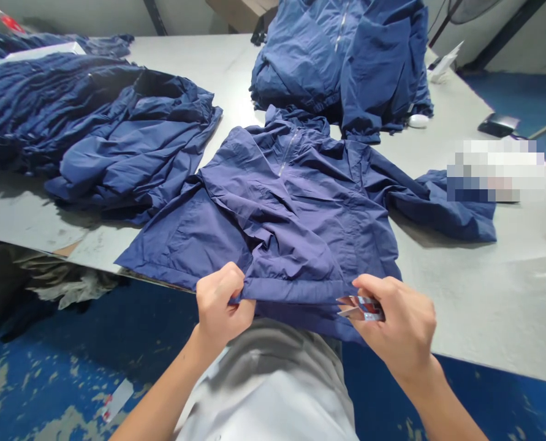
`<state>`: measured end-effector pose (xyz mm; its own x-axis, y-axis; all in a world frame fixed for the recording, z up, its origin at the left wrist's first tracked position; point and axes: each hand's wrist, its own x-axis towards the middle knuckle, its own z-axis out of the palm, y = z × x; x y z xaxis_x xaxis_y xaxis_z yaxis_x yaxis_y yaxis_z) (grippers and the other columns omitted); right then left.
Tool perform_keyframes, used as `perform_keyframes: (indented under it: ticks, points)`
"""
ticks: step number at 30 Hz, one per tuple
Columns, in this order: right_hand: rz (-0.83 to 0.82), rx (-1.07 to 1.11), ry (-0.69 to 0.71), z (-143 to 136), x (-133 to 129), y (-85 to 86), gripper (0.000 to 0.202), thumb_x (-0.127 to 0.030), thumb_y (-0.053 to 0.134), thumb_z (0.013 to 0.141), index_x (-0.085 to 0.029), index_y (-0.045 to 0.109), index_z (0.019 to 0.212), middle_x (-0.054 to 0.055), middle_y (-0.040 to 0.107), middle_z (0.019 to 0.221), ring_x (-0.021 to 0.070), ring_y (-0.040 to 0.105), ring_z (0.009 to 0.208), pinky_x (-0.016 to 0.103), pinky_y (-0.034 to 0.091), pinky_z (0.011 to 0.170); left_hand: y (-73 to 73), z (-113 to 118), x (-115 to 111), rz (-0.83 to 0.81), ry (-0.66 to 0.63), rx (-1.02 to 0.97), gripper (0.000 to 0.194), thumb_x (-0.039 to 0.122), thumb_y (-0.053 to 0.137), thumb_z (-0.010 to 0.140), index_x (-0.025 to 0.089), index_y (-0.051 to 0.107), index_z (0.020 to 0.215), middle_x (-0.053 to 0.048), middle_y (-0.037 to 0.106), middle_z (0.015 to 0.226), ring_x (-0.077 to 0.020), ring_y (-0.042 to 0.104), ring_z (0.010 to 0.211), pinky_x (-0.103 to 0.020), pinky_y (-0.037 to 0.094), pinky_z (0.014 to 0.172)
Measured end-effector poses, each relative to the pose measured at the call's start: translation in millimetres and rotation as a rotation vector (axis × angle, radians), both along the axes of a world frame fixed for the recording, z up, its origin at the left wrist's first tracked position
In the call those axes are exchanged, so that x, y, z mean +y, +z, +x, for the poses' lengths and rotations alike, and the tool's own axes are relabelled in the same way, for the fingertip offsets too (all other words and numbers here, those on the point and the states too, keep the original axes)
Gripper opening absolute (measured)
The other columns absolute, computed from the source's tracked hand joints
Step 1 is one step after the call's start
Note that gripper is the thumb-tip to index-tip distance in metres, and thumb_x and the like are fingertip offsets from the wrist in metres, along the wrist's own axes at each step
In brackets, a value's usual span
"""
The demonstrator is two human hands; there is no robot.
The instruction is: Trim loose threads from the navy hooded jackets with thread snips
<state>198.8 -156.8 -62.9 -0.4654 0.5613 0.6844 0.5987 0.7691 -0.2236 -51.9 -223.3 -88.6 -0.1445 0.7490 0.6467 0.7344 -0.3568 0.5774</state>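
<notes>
While the left hand [222, 300] is pinching the jacket [300, 208] hem at seven o'clock, the right hand [404, 318] is holding snips [372, 308] at five; the jacket, apparently mid-work, is lying on the table [507, 294]. Garment piles [130, 147] are sitting at ten and one, status unclear.

a brown box [242, 12] sits past the pale table [497, 288], which bears a rounded white object [418, 121]; paper [119, 399] lies on the blue floor [153, 343].

One head view, facing forward and down, close
</notes>
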Motion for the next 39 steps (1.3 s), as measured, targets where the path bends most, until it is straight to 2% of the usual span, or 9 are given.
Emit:
perform_keyframes:
  ticks: [9, 16, 23, 26, 28, 30, 33, 36, 39]
  points:
    - [-0.05, -0.043, 0.239, -26.5, 0.9, 17.0, 0.01, -0.012, 0.055, 0.09, -0.021, 0.053, 0.093, -0.005, 0.058, 0.058, 0.0089, 0.044, 0.046, 0.024, 0.036, 0.053, 24.2, 18.9, 16.3, -0.397, -0.177, 0.412, 0.015, 0.024, 0.057, 0.08, 0.022, 0.044, 0.073, 0.0, 0.051, 0.07, -0.0161, 0.046, 0.062, -0.03, 0.036, 0.059]
    - [-0.015, -0.074, -0.081, -2.2, 16.0, 1.4, 0.008, -0.028, 0.061, 0.09, -0.021, 0.058, 0.09, -0.004, 0.062, 0.06, 0.0101, 0.057, 0.048, 0.022, 0.039, 0.05, 14.3, 6.7, 15.5, -0.105, -0.182, 0.313, 0.034, 0.013, 0.051, 0.089, 0.022, 0.032, 0.063, 0.004, 0.037, 0.059, -0.0137, 0.034, 0.054, -0.029, 0.028, 0.054]
    - [-0.026, -0.064, 0.011, 6.3, 9.6, -3.9, 0.007, -0.027, 0.061, 0.091, -0.021, 0.058, 0.091, -0.005, 0.062, 0.059, 0.0097, 0.055, 0.045, 0.023, 0.04, 0.051, 1.8, -4.5, 3.1, -0.016, -0.228, 0.265, 0.04, 0.004, 0.056, 0.082, 0.022, 0.025, 0.062, 0.005, 0.031, 0.057, -0.0134, 0.026, 0.053, -0.03, 0.022, 0.052]
    - [-0.274, -0.028, 0.037, 1.9, 8.9, 0.1, 0.005, -0.019, 0.06, 0.085, -0.023, 0.058, 0.089, -0.004, 0.064, 0.064, 0.01, 0.058, 0.05, 0.022, 0.041, 0.052, 5.9, -3.1, 4.7, -0.049, -0.235, 0.134, 0.039, 0.001, 0.055, 0.076, 0.022, 0.025, 0.062, 0.005, 0.031, 0.056, -0.0123, 0.028, 0.053, -0.029, 0.024, 0.053]
    - [-0.582, 0.009, 0.072, -3.1, 13.4, 6.1, 0.008, -0.015, 0.059, 0.079, -0.023, 0.056, 0.082, -0.005, 0.059, 0.062, 0.0094, 0.054, 0.051, 0.021, 0.04, 0.051, 12.4, -2.9, 10.4, -0.139, -0.268, 0.022, 0.028, 0.002, 0.054, 0.071, 0.022, 0.036, 0.067, 0.003, 0.044, 0.064, -0.0133, 0.043, 0.062, -0.027, 0.035, 0.059]
    - [-0.902, 0.064, 0.123, -9.8, 22.8, 14.1, 0.01, -0.014, 0.058, 0.073, -0.022, 0.052, 0.073, -0.007, 0.049, 0.058, 0.0081, 0.045, 0.05, 0.02, 0.036, 0.049, 19.8, -3.7, 19.9, -0.266, -0.377, -0.027, 0.026, 0.003, 0.053, 0.067, 0.021, 0.052, 0.087, -0.006, 0.06, 0.094, -0.0189, 0.057, 0.091, -0.032, 0.047, 0.081]
    - [-1.266, 0.209, 0.185, -20.2, 43.2, 23.9, 0.017, -0.017, 0.06, 0.068, -0.021, 0.043, 0.067, -0.008, 0.036, 0.057, 0.006, 0.032, 0.049, 0.019, 0.028, 0.044, 27.9, -4.5, 38.2, -0.408, -0.647, 0.04, 0.053, 0.005, 0.052, 0.073, 0.021, 0.051, 0.123, -0.011, 0.058, 0.129, -0.0231, 0.053, 0.121, -0.04, 0.038, 0.108]
    - [-1.559, 0.381, 0.192, -27.0, 62.3, 25.2, 0.026, -0.022, 0.066, 0.066, -0.022, 0.039, 0.069, -0.011, 0.027, 0.056, 0.0034, 0.017, 0.045, 0.017, 0.015, 0.039, 30.6, -1.8, 55.4, -0.501, -0.74, 0.109, 0.049, 0.025, 0.064, 0.081, 0.02, 0.052, 0.129, -0.009, 0.066, 0.12, -0.024, 0.059, 0.113, -0.039, 0.039, 0.107]
    - [-1.703, 0.563, 0.162, -29.1, 72.2, 19.6, 0.031, -0.024, 0.072, 0.063, -0.023, 0.043, 0.075, -0.013, 0.026, 0.054, 0.0017, 0.009, 0.043, 0.016, 0.01, 0.036, 30.3, 2.4, 68.0, -0.549, -0.712, 0.108, 0.063, 0.049, 0.076, 0.073, 0.019, 0.056, 0.126, -0.011, 0.066, 0.118, -0.0263, 0.061, 0.108, -0.037, 0.045, 0.097]
